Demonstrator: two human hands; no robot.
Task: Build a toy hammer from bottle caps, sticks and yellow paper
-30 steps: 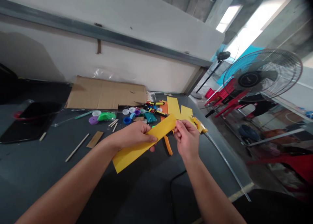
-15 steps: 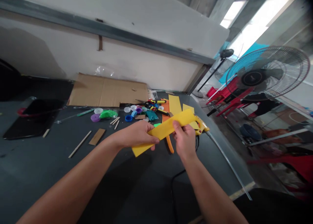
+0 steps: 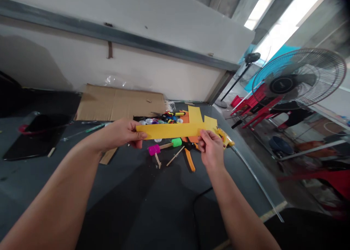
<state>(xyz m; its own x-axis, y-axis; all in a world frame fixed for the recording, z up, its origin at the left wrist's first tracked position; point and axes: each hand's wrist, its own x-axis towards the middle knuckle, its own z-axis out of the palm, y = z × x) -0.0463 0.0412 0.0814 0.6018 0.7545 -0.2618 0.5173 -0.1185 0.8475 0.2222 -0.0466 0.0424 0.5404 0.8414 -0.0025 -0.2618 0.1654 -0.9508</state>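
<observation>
A long yellow strip (image 3: 172,131), paper or thin foam, is stretched level above the table between my two hands. My left hand (image 3: 128,133) pinches its left end between thumb and fingers. At the other end, my right hand (image 3: 212,146) grips the strip near the corner. Just below it on the table lie a magenta piece (image 3: 154,150) and a green piece (image 3: 177,142) joined with wooden sticks. A loose wooden stick (image 3: 175,156) and orange-handled pliers (image 3: 189,159) rest close to my right hand. The strip partly hides the small caps and tools behind it.
A flat cardboard sheet (image 3: 123,103) lies at the back by the wall. Yellow sheets (image 3: 194,114) and a yellow glue gun (image 3: 226,137) are at the right, beside a clear rod (image 3: 257,182). A black phone-like slab (image 3: 35,140) lies left. A fan (image 3: 298,80) stands beyond the table.
My left hand has slid left to the strip's end, and my right hand has shifted slightly right. The strip has turned from slanted to level, uncovering the magenta and green pieces.
</observation>
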